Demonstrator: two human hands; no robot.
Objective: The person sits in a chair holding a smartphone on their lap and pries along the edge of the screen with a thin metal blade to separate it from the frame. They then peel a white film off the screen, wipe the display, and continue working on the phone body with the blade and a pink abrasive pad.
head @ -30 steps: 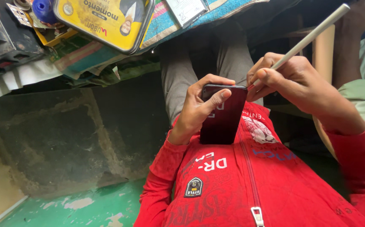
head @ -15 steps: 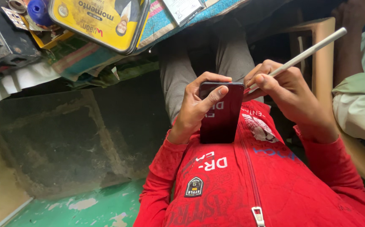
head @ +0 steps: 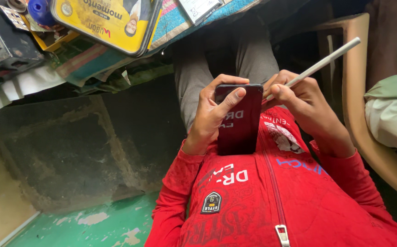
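My left hand holds a dark phone upright over my red zip jacket, with the thumb resting across its glossy screen. The screen mirrors the jacket's lettering. My right hand is just to the right of the phone and grips a thin white stylus that slants up to the right. Its lower tip is hidden among my fingers next to the phone's top right corner. My grey trouser legs show beyond the phone.
A cluttered table edge runs along the top with a yellow flat tin, a blue cap and papers. A tan plastic chair stands at right, with another person's pale green sleeve beside it. Dark concrete and green painted floor lie at left.
My right hand with the stylus has drawn in leftward until it sits against the phone's edge. My left hand keeps the phone in about the same place.
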